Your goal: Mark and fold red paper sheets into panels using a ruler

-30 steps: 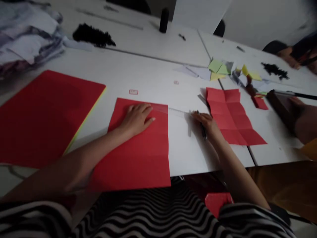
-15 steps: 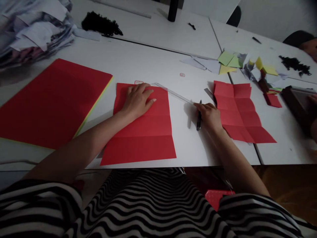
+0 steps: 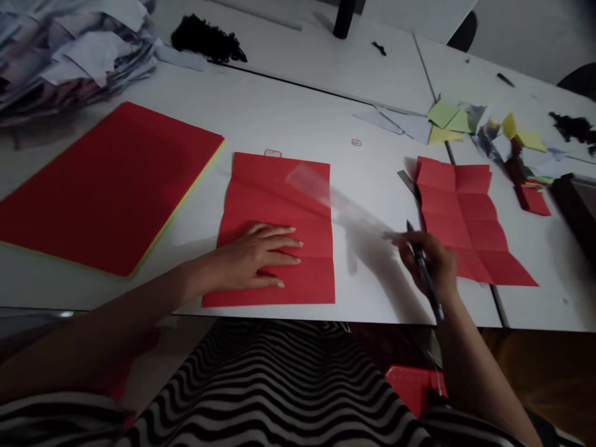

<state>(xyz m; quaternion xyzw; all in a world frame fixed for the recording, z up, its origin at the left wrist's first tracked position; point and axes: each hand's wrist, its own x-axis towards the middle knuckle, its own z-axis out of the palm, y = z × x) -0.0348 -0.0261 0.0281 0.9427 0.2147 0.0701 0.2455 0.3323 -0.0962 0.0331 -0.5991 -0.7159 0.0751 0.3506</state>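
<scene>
My left hand (image 3: 261, 257) lies flat with fingers spread on a creased sheet of red paper (image 3: 279, 195), near its lower half. In my right hand (image 3: 431, 261) are a clear ruler (image 3: 342, 202) and a dark pen (image 3: 426, 276). The ruler is blurred; its far end hangs over the sheet's upper right part, pinched at the near end by my fingertips. The pen points up and away between my fingers. Right of that hand lies a second red sheet (image 3: 475, 217) with fold lines in a grid, a grey strip (image 3: 408, 184) beside its left edge.
A stack of red sheets (image 3: 121, 192) with a yellow edge lies at the left. Crumpled papers (image 3: 93, 56) and a black tangled bundle (image 3: 205, 38) are behind it. Green and yellow paper pieces (image 3: 449, 118) lie at the back right, near a dark box (image 3: 577, 205).
My left hand has slid down the sheet towards me. My right hand has lifted the ruler and drawn back to the right, pen still in it. The view has shifted slightly.
</scene>
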